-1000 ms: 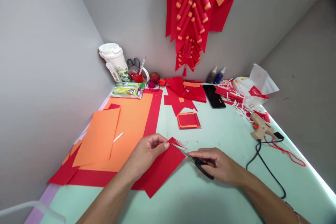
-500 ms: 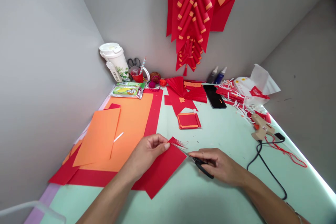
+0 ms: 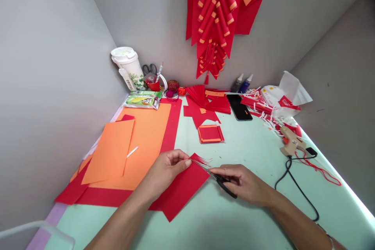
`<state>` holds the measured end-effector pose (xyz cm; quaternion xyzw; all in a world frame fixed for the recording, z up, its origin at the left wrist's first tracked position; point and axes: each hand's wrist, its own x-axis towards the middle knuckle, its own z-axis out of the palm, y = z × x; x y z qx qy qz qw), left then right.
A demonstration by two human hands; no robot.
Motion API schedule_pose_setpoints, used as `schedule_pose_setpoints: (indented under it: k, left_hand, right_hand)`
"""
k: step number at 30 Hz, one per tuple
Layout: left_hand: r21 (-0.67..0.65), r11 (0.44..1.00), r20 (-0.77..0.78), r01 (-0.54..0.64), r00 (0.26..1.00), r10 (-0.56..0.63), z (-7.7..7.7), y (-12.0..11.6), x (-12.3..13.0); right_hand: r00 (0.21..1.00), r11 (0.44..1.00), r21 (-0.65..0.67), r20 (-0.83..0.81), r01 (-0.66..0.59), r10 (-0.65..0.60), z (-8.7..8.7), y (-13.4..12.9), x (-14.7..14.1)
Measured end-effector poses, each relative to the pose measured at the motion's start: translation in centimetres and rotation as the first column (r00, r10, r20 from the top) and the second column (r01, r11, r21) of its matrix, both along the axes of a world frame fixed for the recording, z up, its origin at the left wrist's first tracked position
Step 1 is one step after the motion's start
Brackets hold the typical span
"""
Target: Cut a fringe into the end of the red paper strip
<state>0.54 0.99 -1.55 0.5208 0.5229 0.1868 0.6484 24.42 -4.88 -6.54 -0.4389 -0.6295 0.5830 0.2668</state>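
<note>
Between thumb and fingers, my left hand (image 3: 172,168) pinches the upper edge of a sheet of red paper (image 3: 184,191). Thin cut strips (image 3: 200,160) fan out from that edge, to the right of my thumb. My right hand (image 3: 240,183) is closed round the black handles of a pair of scissors (image 3: 224,185). Their blades lie at the sheet's right corner, just below the strips, pointing toward my left hand. How far the blades are parted is too small to make out.
Orange sheets (image 3: 109,152) lie on red paper at left. Farther back are a folded red paper piece (image 3: 210,134), red fans (image 3: 196,95), a phone (image 3: 239,107) and a white cup (image 3: 129,66). At right, a glue gun (image 3: 290,140) trails its black cable (image 3: 301,191) near my right forearm.
My left hand and the red sheet have shifted very slightly right. The scissors have edged slightly left and up along the sheet's edge. Both grips are the same.
</note>
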Motion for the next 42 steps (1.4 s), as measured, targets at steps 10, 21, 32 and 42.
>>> schedule_pose_setpoints:
  k: [10, 21, 32, 42]
  left_hand:
    - [-0.077, 0.996, 0.075, -0.039, 0.996, 0.044, 0.3, 0.0, 0.1]
    - [-0.16, 0.987, 0.14, -0.02, 0.989, 0.043, 0.0, -0.1, -0.2]
    - [0.133, 0.977, 0.021, -0.166, 0.986, 0.165, 0.3, 1.3, -1.9]
    - [0.172, 0.969, -0.051, -0.175, 0.981, 0.186, 0.6, 1.2, -1.6]
  right_hand:
    - [0.999, 0.999, 0.019, 0.024, -0.031, 0.03, -0.1, 0.0, 0.2]
    - [0.995, 0.987, -0.164, -0.094, -0.006, -0.009, -0.5, -0.2, 0.2]
    - [0.993, 0.975, -0.22, -0.11, 0.019, -0.044, -0.4, -0.1, 1.1]
    - [0.998, 0.986, -0.165, -0.047, 0.036, -0.044, -0.7, -0.2, 1.2]
